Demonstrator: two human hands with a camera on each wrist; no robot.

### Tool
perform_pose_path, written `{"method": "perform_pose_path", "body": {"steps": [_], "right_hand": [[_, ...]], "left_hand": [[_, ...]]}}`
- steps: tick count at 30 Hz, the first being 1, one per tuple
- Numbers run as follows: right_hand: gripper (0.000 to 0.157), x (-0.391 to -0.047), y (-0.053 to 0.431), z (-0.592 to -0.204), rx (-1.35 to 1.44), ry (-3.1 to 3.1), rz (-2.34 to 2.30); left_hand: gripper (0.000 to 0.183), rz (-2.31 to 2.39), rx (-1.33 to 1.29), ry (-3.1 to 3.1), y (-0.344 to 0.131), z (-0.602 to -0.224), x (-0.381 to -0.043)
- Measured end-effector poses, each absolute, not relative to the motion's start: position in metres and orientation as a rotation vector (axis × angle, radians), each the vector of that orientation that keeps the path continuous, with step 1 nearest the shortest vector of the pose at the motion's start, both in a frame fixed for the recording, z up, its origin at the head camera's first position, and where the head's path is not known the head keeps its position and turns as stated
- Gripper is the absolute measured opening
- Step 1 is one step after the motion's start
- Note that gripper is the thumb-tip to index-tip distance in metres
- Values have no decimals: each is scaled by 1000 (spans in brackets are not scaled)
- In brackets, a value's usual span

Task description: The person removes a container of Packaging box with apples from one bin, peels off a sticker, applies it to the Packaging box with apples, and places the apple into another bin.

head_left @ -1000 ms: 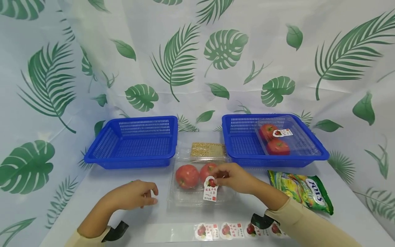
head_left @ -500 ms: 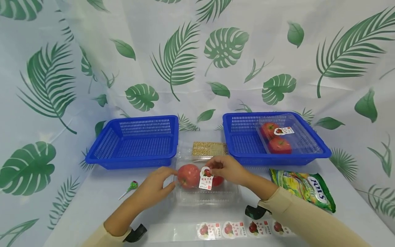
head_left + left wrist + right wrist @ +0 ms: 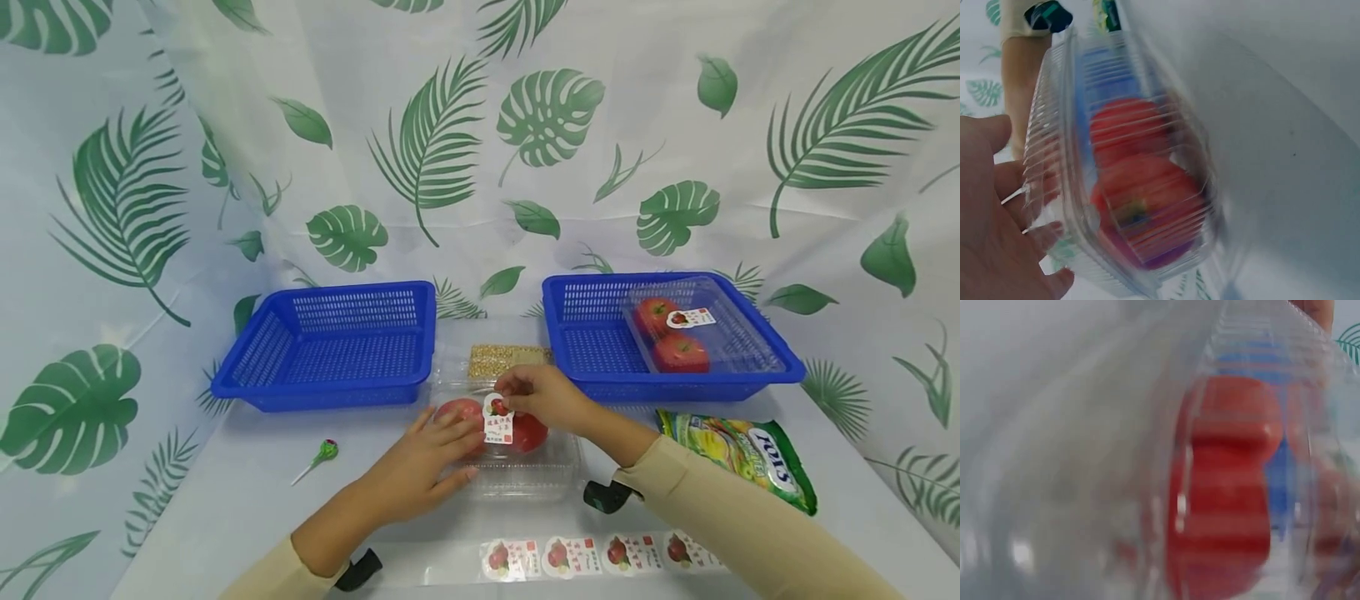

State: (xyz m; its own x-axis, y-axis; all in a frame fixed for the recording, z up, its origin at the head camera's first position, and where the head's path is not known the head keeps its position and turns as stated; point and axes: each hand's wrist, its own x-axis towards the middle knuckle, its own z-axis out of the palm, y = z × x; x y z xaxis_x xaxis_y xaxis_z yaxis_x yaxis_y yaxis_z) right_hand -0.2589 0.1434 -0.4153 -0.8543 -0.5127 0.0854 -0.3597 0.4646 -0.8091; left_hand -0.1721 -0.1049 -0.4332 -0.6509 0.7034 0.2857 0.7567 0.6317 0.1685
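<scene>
In the head view a clear plastic clamshell box [image 3: 517, 477] lies on the table with two red apples [image 3: 529, 433] inside. My right hand [image 3: 551, 404] pinches the top edge of a white apple-printed sticker [image 3: 498, 427] over the lid; whether its lower part touches the lid I cannot tell. My left hand [image 3: 420, 467] is spread flat over the left end of the lid, its fingers extended. The left wrist view shows those fingers along the box's ribbed lid [image 3: 1072, 156], with both apples beneath. The right wrist view is blurred, the apples [image 3: 1225, 487] showing through the plastic.
A strip of apple stickers [image 3: 570, 557] lies in front. Behind stand two blue baskets, the left one [image 3: 322, 387] bare inside, the right one [image 3: 592, 387] holding another labelled box of apples [image 3: 678, 354]. A lollipop [image 3: 324, 452], a candy bag [image 3: 742, 458] and a grain pack [image 3: 495, 358] lie around.
My left hand has moved right from the table onto the box's lid, uncovering the lollipop. My right hand has shifted slightly left and up with the sticker.
</scene>
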Motion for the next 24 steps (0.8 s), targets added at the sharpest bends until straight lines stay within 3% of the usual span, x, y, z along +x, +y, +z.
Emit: {"method": "perform_pose_path", "body": {"steps": [7,24], "right_hand": [[14,-258,143,-417,-794,2570,-1307],[13,-257,138,-421,-873,2717,-1163]], "left_hand": [[58,-327,-1255,-2656,-100,-441,-174],[55,-268,-1267,-2634,-100,-441,-174]]}}
